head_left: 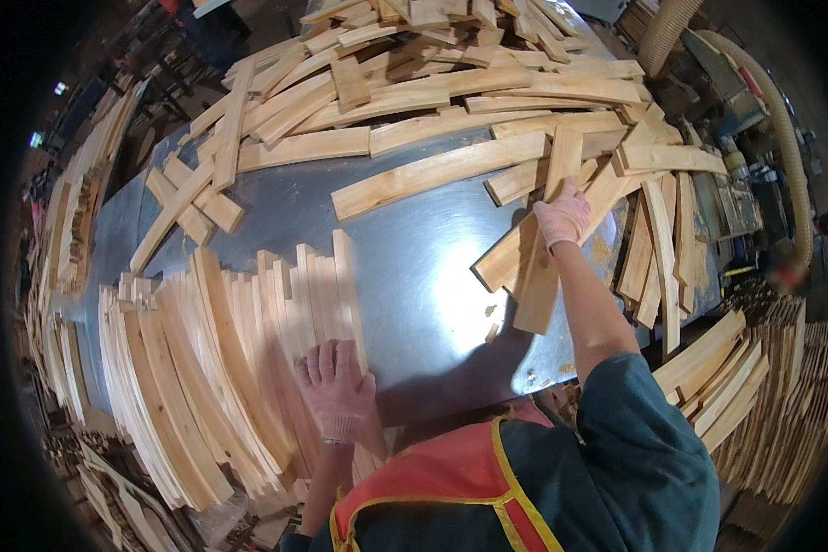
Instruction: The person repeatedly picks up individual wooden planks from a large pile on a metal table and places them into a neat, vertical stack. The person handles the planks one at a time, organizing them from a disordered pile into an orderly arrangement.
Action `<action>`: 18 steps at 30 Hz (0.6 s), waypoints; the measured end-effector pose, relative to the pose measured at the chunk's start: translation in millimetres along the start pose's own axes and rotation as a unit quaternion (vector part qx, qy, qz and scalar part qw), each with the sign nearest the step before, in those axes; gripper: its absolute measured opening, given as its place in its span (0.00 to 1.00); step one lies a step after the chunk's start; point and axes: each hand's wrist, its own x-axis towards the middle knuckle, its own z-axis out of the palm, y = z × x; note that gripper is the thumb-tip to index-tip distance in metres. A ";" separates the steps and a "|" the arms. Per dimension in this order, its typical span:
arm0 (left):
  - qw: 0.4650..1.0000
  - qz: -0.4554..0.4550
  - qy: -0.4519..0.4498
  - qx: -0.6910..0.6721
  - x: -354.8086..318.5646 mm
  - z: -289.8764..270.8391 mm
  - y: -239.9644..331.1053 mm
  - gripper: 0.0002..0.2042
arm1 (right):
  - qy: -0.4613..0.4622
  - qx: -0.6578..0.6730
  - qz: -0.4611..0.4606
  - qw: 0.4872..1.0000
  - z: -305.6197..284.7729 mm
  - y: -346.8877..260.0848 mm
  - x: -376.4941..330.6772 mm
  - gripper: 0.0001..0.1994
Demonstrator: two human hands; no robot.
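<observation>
My left hand (334,389), in a thin pink glove, lies flat with fingers apart on a fanned row of curved pale wooden slats (216,350) at the near left of a grey metal table (414,267). My right hand (561,213), also gloved, reaches out to the right and grips a wooden slat (545,253) that lies across another slat (504,258) near the table's right side. A long slat (437,173) lies alone just beyond it.
A big loose heap of slats (432,74) covers the far end of the table. More slats hang over the right edge (662,248), and stacks (754,396) stand at the right. A ribbed hose (782,120) curves at the far right.
</observation>
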 end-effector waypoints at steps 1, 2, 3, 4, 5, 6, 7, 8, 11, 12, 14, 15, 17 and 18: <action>1.000 0.000 0.002 0.000 1.9 -3.8 3.0 0.34 | 0.025 0.050 -0.020 0.998 2.2 9.2 1.0 0.45; 1.000 -0.001 0.003 0.000 3.4 -6.0 4.7 0.34 | 0.014 0.172 -0.055 0.983 12.3 14.5 -4.2 0.45; 1.000 0.004 0.011 -0.005 2.3 -5.4 3.1 0.34 | 0.000 0.292 -0.090 0.952 25.1 19.9 -14.7 0.45; 1.000 0.007 0.017 -0.009 0.2 -2.1 0.5 0.34 | -0.020 0.407 -0.123 0.905 26.4 19.1 -31.5 0.46; 1.000 0.010 0.023 -0.013 -2.4 1.6 -1.9 0.34 | -0.084 0.432 -0.087 0.894 29.4 16.0 -50.5 0.45; 1.000 0.000 0.018 -0.014 -9.2 4.6 -7.0 0.36 | -0.204 0.528 -0.078 0.821 -0.8 -10.2 -93.0 0.41; 1.000 -0.007 0.017 -0.015 -12.1 8.3 -8.0 0.39 | -0.274 0.581 -0.054 0.765 -6.7 -25.7 -121.4 0.37; 1.000 0.000 0.017 -0.020 -8.4 10.7 -8.2 0.42 | -0.256 0.577 -0.071 0.772 21.4 -22.8 -131.8 0.33; 1.000 0.012 0.021 -0.015 -8.5 11.8 -12.3 0.39 | -0.373 0.550 -0.028 0.747 51.9 -53.5 -194.3 0.38; 0.999 0.027 0.024 -0.015 -5.7 13.7 -10.8 0.38 | -0.393 0.520 -0.095 0.752 86.4 -51.7 -208.5 0.35; 1.000 0.030 0.004 -0.007 -9.8 12.0 -15.6 0.40 | -0.529 0.250 -0.199 0.786 53.0 -86.4 -245.3 0.37; 0.999 0.039 0.002 -0.018 -10.3 11.9 -15.7 0.39 | -0.560 0.163 -0.294 0.757 64.6 -92.7 -257.5 0.36; 0.998 0.048 0.005 -0.026 -18.4 18.1 -17.0 0.41 | -0.524 0.108 -0.369 0.760 78.0 -101.2 -285.4 0.26; 0.997 0.067 0.003 -0.028 -16.6 18.0 -13.1 0.42 | -0.500 0.163 -0.441 0.727 86.8 -95.0 -269.9 0.24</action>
